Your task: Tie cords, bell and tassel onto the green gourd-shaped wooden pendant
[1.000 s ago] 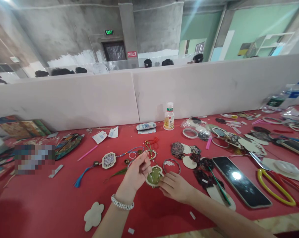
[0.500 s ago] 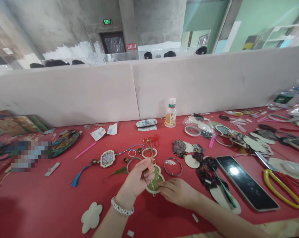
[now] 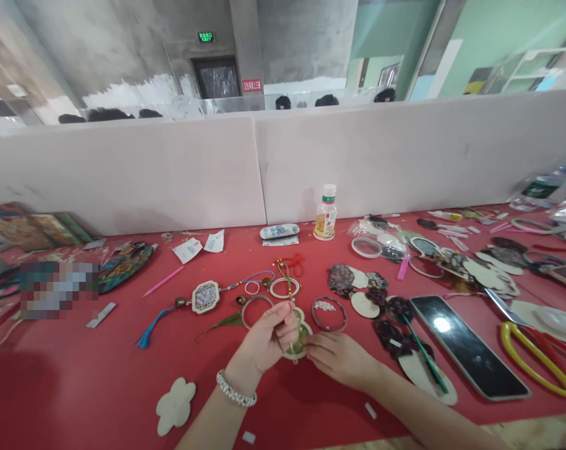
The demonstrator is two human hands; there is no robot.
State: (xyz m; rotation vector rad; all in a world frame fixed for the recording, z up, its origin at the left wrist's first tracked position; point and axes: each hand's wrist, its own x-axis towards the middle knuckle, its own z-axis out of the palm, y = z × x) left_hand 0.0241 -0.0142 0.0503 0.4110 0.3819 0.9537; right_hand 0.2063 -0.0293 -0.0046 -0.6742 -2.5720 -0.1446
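Note:
Between my hands is a green pendant with a pale, curvy frame and a small loop at its lower end. My left hand, a beaded bracelet at its wrist, is closed in a pinch over the pendant's left side. A thin pale string runs down from its curled fingers across the green face. At the pendant's right edge, the bunched fingers of my right hand grip the frame. Just beyond the left fingertips lies a round pale frame with an olive cord. My fingers hide part of the pendant.
Right of the hands are a ring with small white beads, dark patterned pieces, a phone and yellow-red handled scissors. Leftward lie a tasselled pendant and a pale flower-shaped piece. A bottle stands near the white partition.
The view has shifted slightly, so most things sit a little further right. Both hands stay at the green pendant, in nearly the same grip.

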